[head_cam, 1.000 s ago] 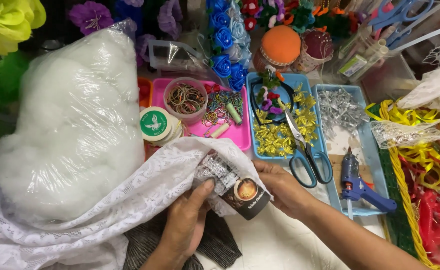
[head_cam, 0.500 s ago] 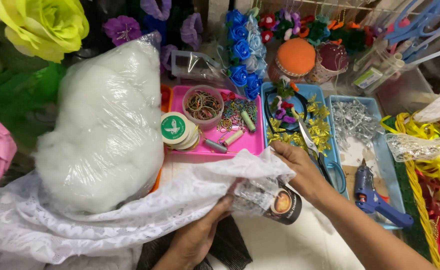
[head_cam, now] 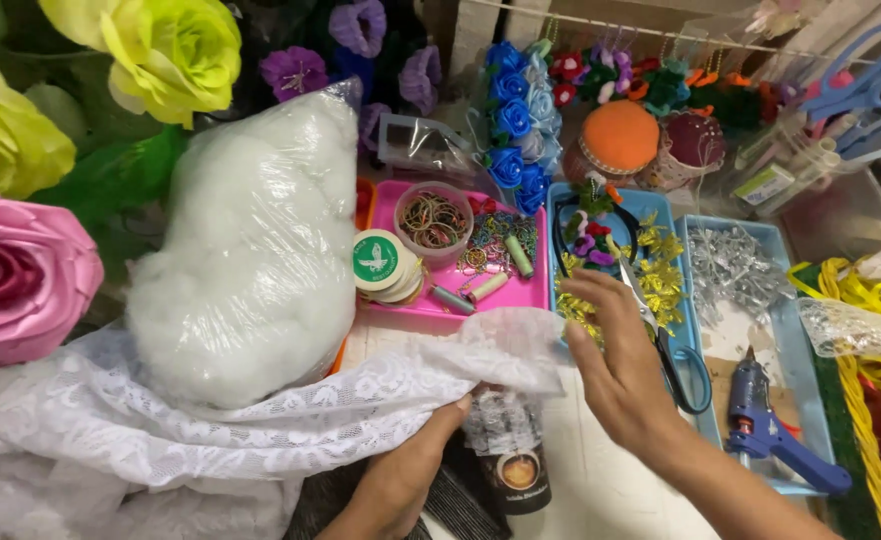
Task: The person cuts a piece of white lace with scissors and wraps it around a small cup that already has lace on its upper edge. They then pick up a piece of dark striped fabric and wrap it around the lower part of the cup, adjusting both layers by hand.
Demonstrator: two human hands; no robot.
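Left hand [head_cam: 400,480] pinches the white lace [head_cam: 290,420] against the dark bottle [head_cam: 515,470]; right hand [head_cam: 615,365] hovers open, probably nearing the scissors [head_cam: 675,350]. Keep lace taut.

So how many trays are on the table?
3: a pink tray in the middle, a blue tray beside it, and a paler blue tray further right. An orange edge by the stuffing bag may be another.
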